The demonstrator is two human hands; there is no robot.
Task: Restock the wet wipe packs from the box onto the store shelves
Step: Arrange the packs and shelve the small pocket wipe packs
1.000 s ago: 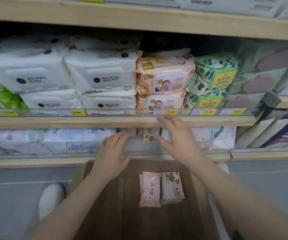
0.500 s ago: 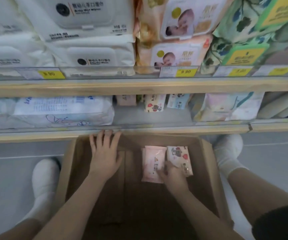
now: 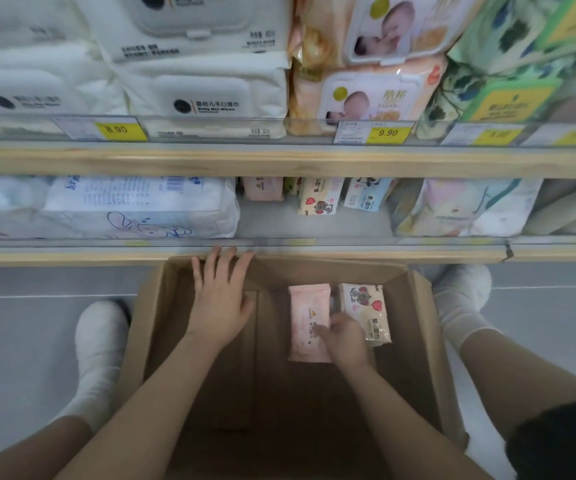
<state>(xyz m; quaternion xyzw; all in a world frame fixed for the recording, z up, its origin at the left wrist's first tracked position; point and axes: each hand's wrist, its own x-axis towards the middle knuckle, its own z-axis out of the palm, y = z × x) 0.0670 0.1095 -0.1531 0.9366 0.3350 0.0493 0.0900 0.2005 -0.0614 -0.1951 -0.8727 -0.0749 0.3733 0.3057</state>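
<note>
An open cardboard box (image 3: pixel 148 306) stands on the floor below the lowest shelf (image 3: pixel 279 226). Two small wet wipe packs lie flat side by side in it: a pink pack (image 3: pixel 305 313) and a cream pack with a cartoon print (image 3: pixel 366 310). My right hand (image 3: pixel 343 337) is down in the box, with its fingers curled on the pink pack's lower right edge, between the two packs. My left hand (image 3: pixel 220 299) hovers with spread fingers over the box's far left side. At the back of the shelf stand a small pink pack (image 3: pixel 264 188), a cream one (image 3: pixel 319 199) and a blue one (image 3: pixel 366 195).
Large white packs (image 3: pixel 134 209) fill the lowest shelf on the left and a pastel pack (image 3: pixel 463 209) sits at the right. The upper shelf (image 3: pixel 279 161) carries big wipe packs and yellow price tags. My white-socked feet (image 3: pixel 101 341) (image 3: pixel 459 299) flank the box.
Both hands came down from the shelf to the box a second ago. Since then my right hand has shifted from between the packs onto the pink pack. My left hand has barely moved.
</note>
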